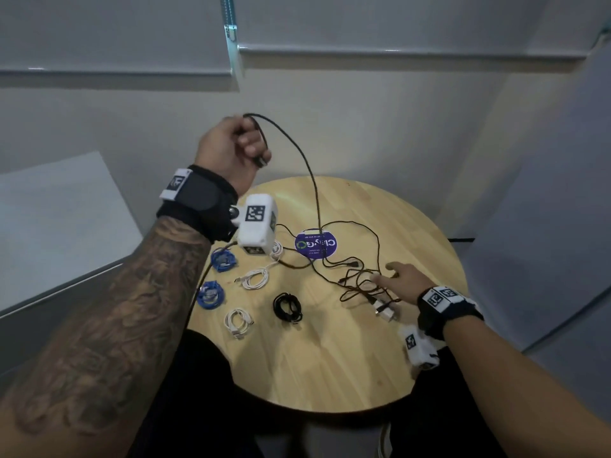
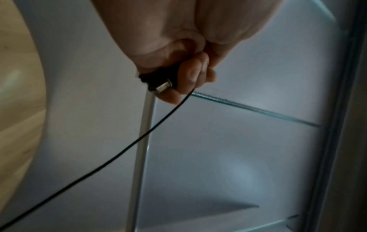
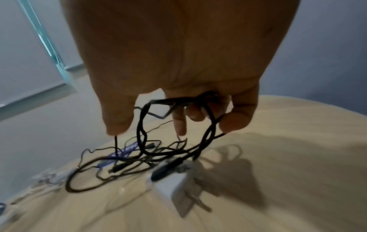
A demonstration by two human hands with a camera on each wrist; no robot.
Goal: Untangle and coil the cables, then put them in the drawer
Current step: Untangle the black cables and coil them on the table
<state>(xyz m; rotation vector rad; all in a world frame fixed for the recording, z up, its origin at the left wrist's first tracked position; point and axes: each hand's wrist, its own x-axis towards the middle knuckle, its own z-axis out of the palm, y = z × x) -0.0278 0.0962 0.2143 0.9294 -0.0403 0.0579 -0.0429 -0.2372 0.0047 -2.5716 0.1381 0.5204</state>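
My left hand [image 1: 246,143] is raised above the round wooden table [image 1: 330,365] and grips the plug end [image 2: 161,87] of a black cable [image 1: 312,180]. That cable drops from the fist to a loose black tangle [image 1: 360,282] at the table's right side. My right hand [image 1: 391,276] is on the tangle, with cable loops [image 3: 206,125] hooked round its curled fingers [image 3: 178,124]. A white charger block [image 1: 383,310] lies plugged into the tangle just below that hand.
Coiled cables lie on the table's left half: two blue [image 1: 224,259], several white [image 1: 254,279] and one black [image 1: 287,307]. A purple round sticker [image 1: 314,244] marks the table's middle. A white cabinet top [image 1: 59,219] stands to the left.
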